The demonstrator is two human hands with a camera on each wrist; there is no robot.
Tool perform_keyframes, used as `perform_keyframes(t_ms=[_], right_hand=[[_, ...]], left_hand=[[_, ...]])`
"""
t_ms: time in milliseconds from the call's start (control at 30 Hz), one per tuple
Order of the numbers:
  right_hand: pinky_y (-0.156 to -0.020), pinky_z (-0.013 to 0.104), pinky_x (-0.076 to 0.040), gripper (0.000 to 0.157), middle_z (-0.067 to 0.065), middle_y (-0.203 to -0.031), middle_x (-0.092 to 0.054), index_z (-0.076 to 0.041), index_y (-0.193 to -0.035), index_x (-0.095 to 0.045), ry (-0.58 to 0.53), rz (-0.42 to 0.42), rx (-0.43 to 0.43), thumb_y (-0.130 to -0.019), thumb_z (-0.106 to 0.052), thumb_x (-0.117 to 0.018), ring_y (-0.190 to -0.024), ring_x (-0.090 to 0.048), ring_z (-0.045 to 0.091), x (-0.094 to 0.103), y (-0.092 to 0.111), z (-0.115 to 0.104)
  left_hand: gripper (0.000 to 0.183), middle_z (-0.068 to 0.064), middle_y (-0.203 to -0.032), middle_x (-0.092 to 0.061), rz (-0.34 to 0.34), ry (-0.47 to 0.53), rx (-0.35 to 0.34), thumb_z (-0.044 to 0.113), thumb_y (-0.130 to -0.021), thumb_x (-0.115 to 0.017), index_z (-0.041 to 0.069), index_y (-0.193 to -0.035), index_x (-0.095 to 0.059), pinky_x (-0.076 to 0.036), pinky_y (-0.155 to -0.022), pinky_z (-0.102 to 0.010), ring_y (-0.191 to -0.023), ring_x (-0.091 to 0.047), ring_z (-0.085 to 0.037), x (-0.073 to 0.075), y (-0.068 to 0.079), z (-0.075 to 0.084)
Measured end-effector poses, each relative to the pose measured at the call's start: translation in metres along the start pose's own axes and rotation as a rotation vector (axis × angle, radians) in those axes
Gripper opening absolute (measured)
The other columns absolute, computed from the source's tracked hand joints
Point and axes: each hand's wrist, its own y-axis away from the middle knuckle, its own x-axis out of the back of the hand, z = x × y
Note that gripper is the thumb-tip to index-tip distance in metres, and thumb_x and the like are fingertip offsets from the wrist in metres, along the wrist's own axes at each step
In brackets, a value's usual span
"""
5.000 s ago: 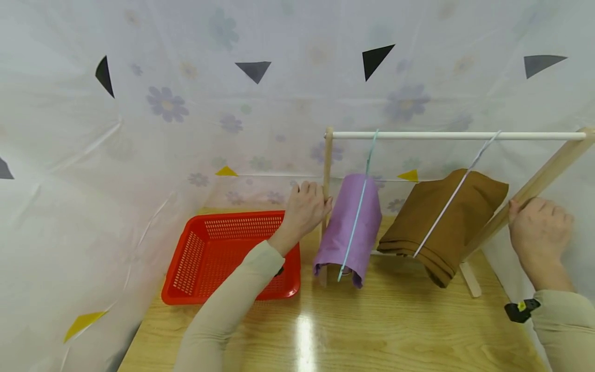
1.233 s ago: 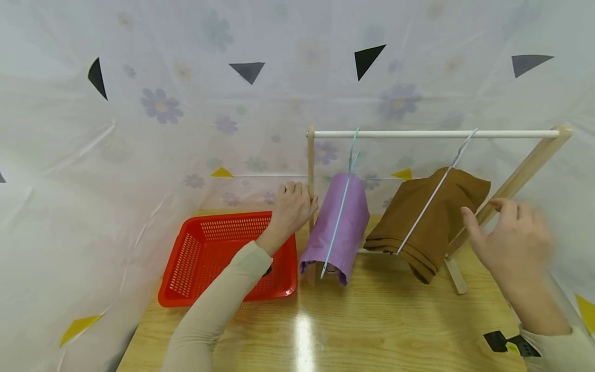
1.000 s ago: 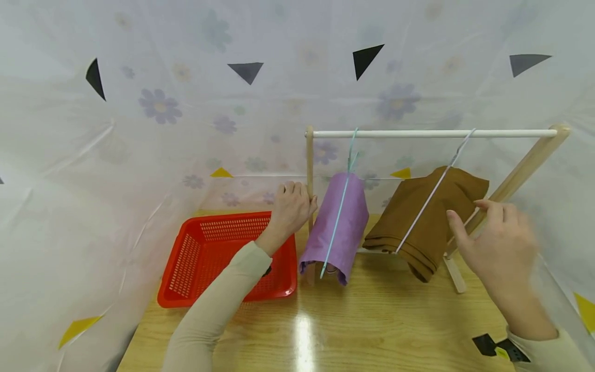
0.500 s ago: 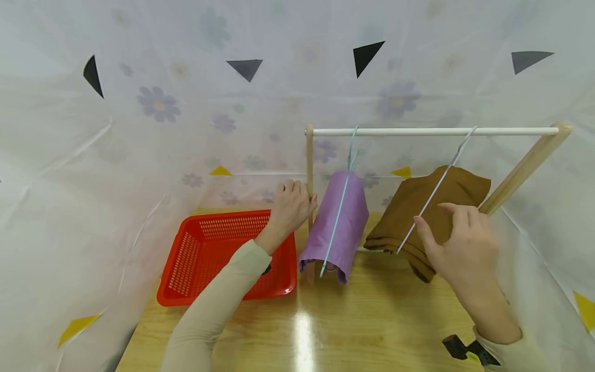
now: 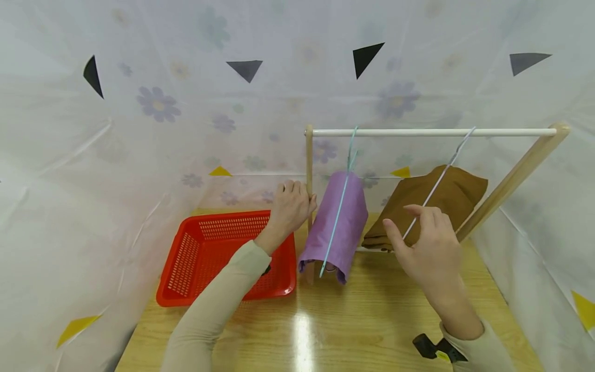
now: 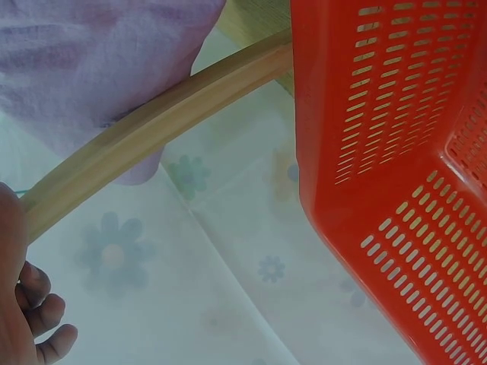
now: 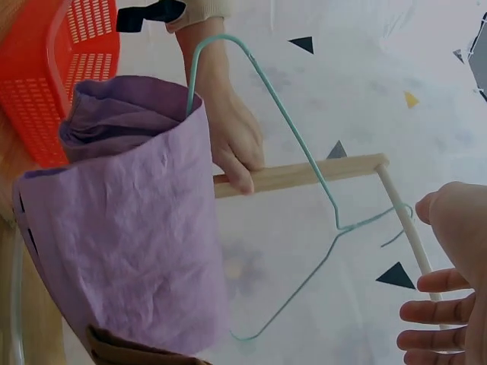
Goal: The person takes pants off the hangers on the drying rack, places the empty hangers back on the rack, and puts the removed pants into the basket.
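- Backdrop (image 5: 139, 139): pale sheeting with faded flowers, behind and at both sides.
- Tabletop (image 5: 367, 320): light wood grain, shiny patch near front.
- Rack (image 5: 409, 133): white rail between two wooden posts, stands on right part of tabletop.
- Red basket (image 5: 186, 263): perforated walls, on tabletop left of rack; left forearm crosses over it.
- Brown cloth (image 5: 457, 191): folded, hangs toward right end of rack, partly hidden by right hand.
- Purple cloth (image 5: 350, 222): draped, hangs near rack's left post, lower edge curling inward.
- Right hand (image 5: 432, 253): in front of brown cloth, fingers apart, thumb well off index, holds nothing; can't tell if it touches cloth.
- Left hand (image 5: 290, 206): fingers curled round rack's left post, gripping it.
- Teal hanger (image 5: 337, 217): hooked on rail, carries purple cloth.
- White hanger (image 5: 437, 186): hooked on rail further right, carries brown cloth.
- Black triangle (image 5: 367, 59): on backdrop above rail, one of several dark ones.
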Motion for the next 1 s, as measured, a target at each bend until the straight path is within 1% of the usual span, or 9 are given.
perform_keyframes(t_ms=[67,167,333,400,500,600,767,833,1000], right_hand=[[-0.062,0.053,-0.051,0.063,0.024,-0.093,-0.067,0.005,-0.114,-0.067,-0.015,0.006,0.013,-0.099,-0.056,-0.061,-0.085,-0.063,0.042,-0.005,0.001,-0.006],[-0.062,0.053,-0.053,0.064,0.022,-0.095,-0.067,0.004,-0.114,-0.067,-0.041,-0.017,0.015,-0.1,-0.059,-0.061,-0.087,-0.064,0.04,-0.014,0.002,-0.015],[-0.063,0.048,-0.053,0.053,0.019,-0.099,-0.069,0.002,-0.115,-0.067,-0.087,-0.062,0.008,-0.096,-0.047,-0.073,-0.087,-0.064,0.036,-0.03,0.004,-0.028],[-0.064,0.047,-0.053,0.049,0.017,-0.1,-0.07,0.002,-0.115,-0.068,-0.094,-0.076,0.005,-0.093,-0.041,-0.077,-0.088,-0.064,0.034,-0.037,0.004,-0.031],[-0.067,0.046,-0.054,0.049,0.017,-0.102,-0.072,0.002,-0.114,-0.068,-0.107,-0.104,0.008,-0.09,-0.039,-0.08,-0.089,-0.066,0.035,-0.046,0.004,-0.037],[-0.069,0.046,-0.057,0.051,0.017,-0.101,-0.072,0.001,-0.114,-0.068,-0.115,-0.125,0.022,-0.091,-0.043,-0.078,-0.089,-0.067,0.035,-0.054,0.005,-0.043],[-0.071,0.047,-0.06,0.059,0.017,-0.101,-0.07,0.0,-0.112,-0.069,-0.124,-0.135,0.036,-0.097,-0.057,-0.069,-0.091,-0.069,0.034,-0.064,0.009,-0.054],[-0.071,0.047,-0.059,0.059,0.016,-0.1,-0.07,-0.001,-0.111,-0.069,-0.126,-0.137,0.026,-0.096,-0.058,-0.069,-0.091,-0.069,0.035,-0.066,0.011,-0.058],[-0.067,0.046,-0.057,0.054,0.016,-0.099,-0.071,0.001,-0.11,-0.069,-0.138,-0.158,-0.006,-0.091,-0.049,-0.076,-0.087,-0.068,0.034,-0.072,0.013,-0.065]], left_hand=[[0.039,-0.003,-0.073,-0.058,-0.001,0.005,-0.001,0.044,-0.102,-0.058,0.01,-0.082,-0.061,-0.046,-0.07,-0.034,-0.077,-0.059,-0.024,0.0,0.0,-0.001],[0.039,-0.003,-0.074,-0.058,-0.013,0.012,0.002,0.043,-0.103,-0.058,0.01,-0.083,-0.061,-0.047,-0.071,-0.035,-0.078,-0.06,-0.024,0.0,0.0,-0.003],[0.039,-0.004,-0.076,-0.06,-0.051,0.015,0.008,0.042,-0.105,-0.056,0.009,-0.085,-0.062,-0.048,-0.074,-0.035,-0.081,-0.062,-0.024,0.002,0.0,-0.005],[0.039,-0.004,-0.077,-0.06,-0.057,0.014,0.007,0.042,-0.105,-0.055,0.009,-0.085,-0.062,-0.048,-0.074,-0.035,-0.082,-0.062,-0.024,0.003,0.0,-0.005],[0.039,-0.004,-0.077,-0.061,-0.053,0.01,0.006,0.043,-0.105,-0.056,0.01,-0.084,-0.062,-0.048,-0.074,-0.035,-0.082,-0.062,-0.024,0.003,0.0,-0.005],[0.04,-0.004,-0.076,-0.061,-0.051,0.008,0.002,0.043,-0.105,-0.056,0.01,-0.084,-0.062,-0.048,-0.072,-0.035,-0.081,-0.062,-0.024,0.002,0.0,-0.004],[0.041,-0.003,-0.075,-0.061,-0.047,-0.007,-0.009,0.045,-0.105,-0.056,0.01,-0.083,-0.062,-0.046,-0.07,-0.033,-0.079,-0.062,-0.023,0.001,0.0,-0.003],[0.042,-0.002,-0.075,-0.06,-0.041,-0.014,-0.012,0.045,-0.105,-0.056,0.01,-0.082,-0.061,-0.045,-0.069,-0.033,-0.078,-0.061,-0.023,0.001,0.001,-0.002],[0.041,-0.002,-0.074,-0.059,-0.023,-0.003,-0.01,0.044,-0.104,-0.057,0.011,-0.081,-0.06,-0.045,-0.07,-0.033,-0.077,-0.06,-0.023,-0.002,0.002,0.0]])
